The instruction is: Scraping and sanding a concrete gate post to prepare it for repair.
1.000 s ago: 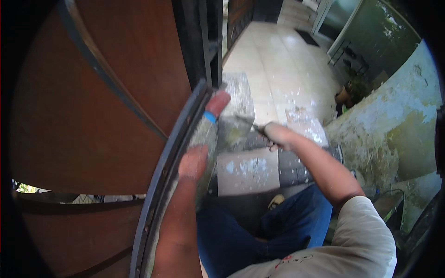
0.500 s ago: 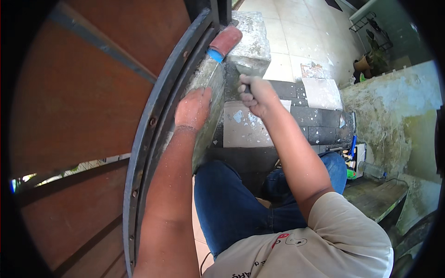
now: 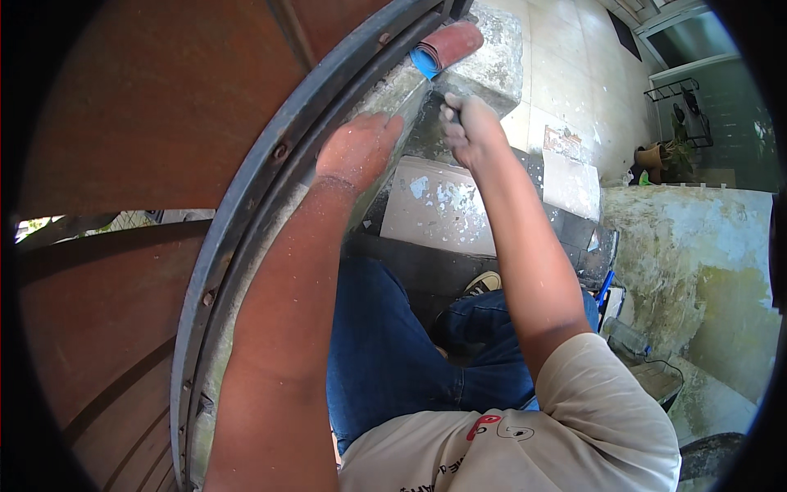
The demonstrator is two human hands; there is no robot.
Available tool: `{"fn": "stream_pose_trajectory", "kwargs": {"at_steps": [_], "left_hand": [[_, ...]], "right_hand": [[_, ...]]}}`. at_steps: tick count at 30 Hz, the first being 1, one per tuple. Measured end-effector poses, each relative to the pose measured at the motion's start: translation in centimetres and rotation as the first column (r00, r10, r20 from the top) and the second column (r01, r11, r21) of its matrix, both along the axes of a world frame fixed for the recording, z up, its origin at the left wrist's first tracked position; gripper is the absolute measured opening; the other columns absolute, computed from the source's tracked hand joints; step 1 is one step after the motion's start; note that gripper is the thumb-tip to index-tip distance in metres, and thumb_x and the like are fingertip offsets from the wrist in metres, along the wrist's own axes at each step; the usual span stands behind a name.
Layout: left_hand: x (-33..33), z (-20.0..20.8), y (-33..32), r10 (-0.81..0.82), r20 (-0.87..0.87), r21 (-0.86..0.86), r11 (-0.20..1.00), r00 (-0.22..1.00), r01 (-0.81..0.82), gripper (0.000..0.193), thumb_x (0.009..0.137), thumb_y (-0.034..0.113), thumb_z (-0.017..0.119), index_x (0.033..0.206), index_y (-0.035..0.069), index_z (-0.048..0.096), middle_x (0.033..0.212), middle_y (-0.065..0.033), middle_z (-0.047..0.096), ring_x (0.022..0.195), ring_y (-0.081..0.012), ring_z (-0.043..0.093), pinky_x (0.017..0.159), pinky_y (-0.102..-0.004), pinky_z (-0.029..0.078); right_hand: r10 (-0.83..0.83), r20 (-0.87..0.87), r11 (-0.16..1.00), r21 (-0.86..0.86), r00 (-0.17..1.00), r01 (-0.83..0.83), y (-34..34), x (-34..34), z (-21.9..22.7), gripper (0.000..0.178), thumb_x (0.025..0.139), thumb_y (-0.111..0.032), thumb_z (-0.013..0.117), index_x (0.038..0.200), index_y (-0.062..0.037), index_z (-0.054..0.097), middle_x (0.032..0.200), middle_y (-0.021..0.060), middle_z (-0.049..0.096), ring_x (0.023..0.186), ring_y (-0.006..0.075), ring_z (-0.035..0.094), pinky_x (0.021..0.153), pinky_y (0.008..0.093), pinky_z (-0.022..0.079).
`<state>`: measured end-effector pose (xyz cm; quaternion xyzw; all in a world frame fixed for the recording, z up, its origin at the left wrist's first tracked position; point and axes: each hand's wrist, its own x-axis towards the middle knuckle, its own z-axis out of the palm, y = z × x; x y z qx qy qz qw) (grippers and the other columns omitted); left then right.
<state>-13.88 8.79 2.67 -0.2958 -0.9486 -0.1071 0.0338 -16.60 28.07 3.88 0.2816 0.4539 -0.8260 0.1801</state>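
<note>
My left hand (image 3: pixel 361 148) lies flat on the top edge of the low concrete wall (image 3: pixel 400 94) beside the metal gate, its fingers stretched out and holding nothing. To its right, my right hand (image 3: pixel 475 127) is closed around the dark handle of a scraper (image 3: pixel 440 97), held against the wall's inner side near the corner. The scraper's blade is blurred and mostly hidden. Just beyond both hands, a roll of red-brown sandpaper (image 3: pixel 452 45) with a blue underside rests on the concrete block (image 3: pixel 496 66).
A curved metal gate frame (image 3: pixel 238 221) with rust-brown panels runs along my left. Cardboard sheets (image 3: pixel 434 205) strewn with paint flakes cover dark floor tiles. At right stand a stained wall (image 3: pixel 689 262), a clear plastic bottle (image 3: pixel 627 334) and, farther off, a potted plant (image 3: pixel 652 156).
The view has shifted, so the wall and sandpaper roll sit higher and farther right. My right hand still grips the scraper by the wall, and a shoe has come into sight between my legs.
</note>
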Motion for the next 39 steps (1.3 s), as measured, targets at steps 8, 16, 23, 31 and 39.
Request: {"fn": "stream_pose_trajectory", "kwargs": {"at_steps": [8,16,23,31,39], "left_hand": [[0.0,-0.9,-1.2,0.019,-0.055,0.027,0.999,0.998,-0.018,0.021,0.081,0.012,0.058,0.1,0.009,0.051,0.092,-0.0102,0.059,0.094,-0.0294,0.061,0.077,-0.0414,0.052],[-0.1,-1.4,-1.4,0.03,-0.044,0.025,0.999,0.999,-0.029,0.021,0.08,0.009,0.057,0.101,0.009,0.051,0.094,-0.0101,0.059,0.094,-0.0296,0.061,0.077,-0.0412,0.053],[-0.5,-1.2,0.4,0.011,-0.025,0.023,1.0,1.0,-0.01,0.022,0.08,0.01,0.057,0.101,0.009,0.051,0.095,-0.0101,0.059,0.097,-0.0292,0.061,0.078,-0.0408,0.053],[-0.4,-1.3,-0.4,-0.004,-0.055,0.047,0.999,0.998,0.006,0.022,0.081,0.01,0.057,0.102,0.01,0.051,0.096,-0.0101,0.06,0.097,-0.0288,0.06,0.079,-0.0402,0.053],[-0.1,-1.1,-1.1,-0.021,-0.045,0.068,0.997,0.999,0.024,0.02,0.081,0.011,0.058,0.1,0.009,0.051,0.094,-0.0102,0.059,0.094,-0.0293,0.06,0.079,-0.0411,0.052]], "right_hand": [[0.042,0.015,0.999,-0.031,0.999,-0.041,0.2,0.6,1.0,0.005,0.095,-0.009,0.041,0.09,-0.0083,0.044,0.063,0.0017,0.046,0.037,0.0079,0.032,0.032,0.0227,0.023],[-0.017,0.065,1.0,0.021,0.998,0.015,-1.2,0.8,-3.1,0.007,0.094,-0.01,0.041,0.091,-0.0067,0.046,0.062,0.0028,0.047,0.036,0.0082,0.032,0.031,0.023,0.022],[-0.115,0.111,0.991,0.082,0.987,0.106,0.2,-1.0,-7.2,0.005,0.093,-0.013,0.048,0.091,-0.0084,0.048,0.062,0.0032,0.048,0.037,0.0097,0.033,0.033,0.0249,0.022],[-0.036,0.037,0.998,0.049,0.999,0.034,-0.2,-0.2,-5.9,0.01,0.095,-0.015,0.047,0.088,-0.0081,0.047,0.061,0.002,0.047,0.036,0.0095,0.032,0.033,0.0253,0.022],[0.03,-0.021,0.972,0.235,0.999,-0.025,1.8,6.1,-0.6,0.018,0.095,-0.018,0.054,0.088,-0.0012,0.054,0.058,0.0038,0.051,0.033,0.0095,0.033,0.031,0.0251,0.022]]}}
